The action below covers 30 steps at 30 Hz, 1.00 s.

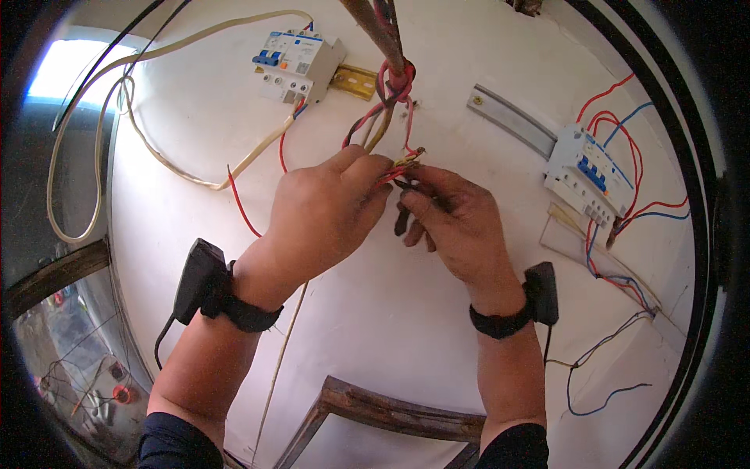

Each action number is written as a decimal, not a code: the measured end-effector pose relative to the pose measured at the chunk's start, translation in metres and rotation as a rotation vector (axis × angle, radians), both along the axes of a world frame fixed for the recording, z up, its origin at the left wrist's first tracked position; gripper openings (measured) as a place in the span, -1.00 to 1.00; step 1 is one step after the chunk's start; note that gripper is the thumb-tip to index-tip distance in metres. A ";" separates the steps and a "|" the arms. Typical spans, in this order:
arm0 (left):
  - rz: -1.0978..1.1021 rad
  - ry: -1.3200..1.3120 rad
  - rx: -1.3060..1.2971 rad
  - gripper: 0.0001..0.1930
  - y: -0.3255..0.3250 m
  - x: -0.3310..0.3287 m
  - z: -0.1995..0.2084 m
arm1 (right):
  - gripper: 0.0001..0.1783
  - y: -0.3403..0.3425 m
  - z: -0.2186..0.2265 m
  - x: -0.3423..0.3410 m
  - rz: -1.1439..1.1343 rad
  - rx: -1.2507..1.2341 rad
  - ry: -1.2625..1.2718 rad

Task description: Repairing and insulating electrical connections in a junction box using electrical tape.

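My left hand (324,207) is closed on a bundle of thin electrical wires (398,170), red, yellow and dark, whose bare-looking ends point up and right. Against the same wire ends, the fingers of my right hand (462,227) are pinched together. A short black strip (401,220) hangs by the right fingers; its kind is unclear. Above both hands, a thicker cord (375,35) comes down with red and black wires knotted (400,80) around it. Black straps with small boxes sit on both wrists.
On the white wall, a circuit breaker (295,62) sits on a brass-coloured rail (353,81) at upper left. Another breaker (587,173) with red and blue wires is at right, beside a grey rail (512,119). A cream cable (98,156) loops at left. Below stands a wooden frame (398,410).
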<state>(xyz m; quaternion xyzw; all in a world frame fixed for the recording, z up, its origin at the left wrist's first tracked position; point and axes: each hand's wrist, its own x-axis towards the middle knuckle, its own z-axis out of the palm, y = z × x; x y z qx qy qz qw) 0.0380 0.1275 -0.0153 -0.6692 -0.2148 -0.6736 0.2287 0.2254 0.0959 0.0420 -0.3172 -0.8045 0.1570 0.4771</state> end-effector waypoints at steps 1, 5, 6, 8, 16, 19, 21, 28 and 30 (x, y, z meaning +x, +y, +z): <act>0.046 -0.003 -0.003 -0.79 -0.001 0.001 0.000 | -0.69 -0.006 -0.001 -0.010 0.003 -0.027 0.007; 0.087 -0.012 0.047 -0.75 -0.001 0.002 -0.001 | -0.73 0.007 -0.002 -0.011 0.132 -0.043 0.094; 0.090 -0.011 0.045 -0.75 -0.001 0.002 -0.002 | -0.73 0.009 -0.003 -0.012 0.135 -0.045 0.095; 0.152 -0.028 0.060 -0.70 -0.002 0.002 -0.003 | -0.74 0.011 -0.007 -0.017 0.118 -0.051 0.171; 0.175 -0.052 0.072 -0.56 -0.003 0.008 -0.010 | -0.76 0.013 -0.013 -0.019 0.108 0.044 0.211; 0.169 -0.054 0.147 -0.54 0.003 0.008 -0.013 | -0.78 0.014 -0.015 -0.022 0.161 0.025 0.262; 0.164 -0.060 0.194 -0.54 0.007 0.008 -0.016 | -0.78 0.016 -0.015 -0.022 0.190 0.004 0.292; 0.034 -0.038 0.264 -0.53 0.015 0.003 -0.021 | -0.70 0.017 -0.016 -0.023 0.200 -0.011 0.273; -0.007 -0.042 0.268 -0.54 0.015 0.003 -0.021 | -0.71 0.017 -0.015 -0.023 0.206 -0.023 0.276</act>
